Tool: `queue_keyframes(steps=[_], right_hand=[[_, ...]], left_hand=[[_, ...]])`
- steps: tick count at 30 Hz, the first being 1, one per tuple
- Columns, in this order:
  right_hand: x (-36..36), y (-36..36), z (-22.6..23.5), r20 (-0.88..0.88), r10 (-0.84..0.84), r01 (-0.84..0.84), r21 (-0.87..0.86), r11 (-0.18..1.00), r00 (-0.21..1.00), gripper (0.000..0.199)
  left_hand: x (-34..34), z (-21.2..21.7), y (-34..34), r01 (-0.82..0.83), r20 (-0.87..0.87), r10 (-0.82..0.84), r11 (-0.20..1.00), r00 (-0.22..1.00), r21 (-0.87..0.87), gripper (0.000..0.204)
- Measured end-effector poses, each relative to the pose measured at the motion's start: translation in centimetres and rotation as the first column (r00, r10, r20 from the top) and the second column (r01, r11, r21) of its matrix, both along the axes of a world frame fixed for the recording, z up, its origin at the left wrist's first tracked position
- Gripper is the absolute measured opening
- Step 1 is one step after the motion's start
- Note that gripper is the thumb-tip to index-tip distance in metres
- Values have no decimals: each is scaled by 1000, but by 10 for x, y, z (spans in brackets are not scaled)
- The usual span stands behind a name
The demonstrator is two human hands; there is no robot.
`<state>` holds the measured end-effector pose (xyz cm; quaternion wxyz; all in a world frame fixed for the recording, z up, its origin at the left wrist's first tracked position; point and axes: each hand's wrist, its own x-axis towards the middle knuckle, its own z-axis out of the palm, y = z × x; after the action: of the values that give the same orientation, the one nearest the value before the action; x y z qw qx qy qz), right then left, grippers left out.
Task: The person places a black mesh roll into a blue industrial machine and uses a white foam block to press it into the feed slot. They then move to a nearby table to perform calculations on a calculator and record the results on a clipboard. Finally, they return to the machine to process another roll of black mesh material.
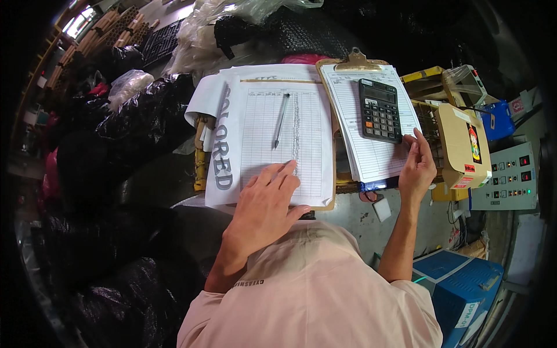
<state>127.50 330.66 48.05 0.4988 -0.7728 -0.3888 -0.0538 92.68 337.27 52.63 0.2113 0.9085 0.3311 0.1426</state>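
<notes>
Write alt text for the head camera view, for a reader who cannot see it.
A person's left hand rests flat on a ruled form with a pen lying on it, while the right hand touches the edge of a clipboard of paper bearing a black calculator. Black plastic bags lie to the left.

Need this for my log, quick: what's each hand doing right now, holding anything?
Left hand: open, flat on the ruled sheet, holding nothing.
Right hand: open, fingertips on the edge of the clipboard papers, below the calculator.

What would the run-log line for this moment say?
left hand: flat on ruled sheet | right hand: at clipboard papers edge | pen, calculator: untouched
</notes>
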Motion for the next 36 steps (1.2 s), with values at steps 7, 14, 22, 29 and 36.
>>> queue_keyframes(steps=[7,14,22,29,36], right_hand=[[0,1,-1,-17,20,-20,16,1000,1000,30],[17,-4,-15,-100,99,-84,140,987,990,29],[-10,0,38,258,150,-143,-46,989,954,39],[-12,18,46,383,238,-186,-168,968,893,42],[-19,38,45,387,289,-225,-202,953,876,38]], left_hand=[[-8,-3,-8,14,-21,-15,999,1000,-36,49],[5,3,-4,9,-52,-11,999,999,-44,49],[5,4,0,22,-16,-23,999,1000,-48,47],[0,3,-1,19,-18,-20,999,1000,-51,45],[0,3,0,33,-23,-33,999,999,-3,47]])
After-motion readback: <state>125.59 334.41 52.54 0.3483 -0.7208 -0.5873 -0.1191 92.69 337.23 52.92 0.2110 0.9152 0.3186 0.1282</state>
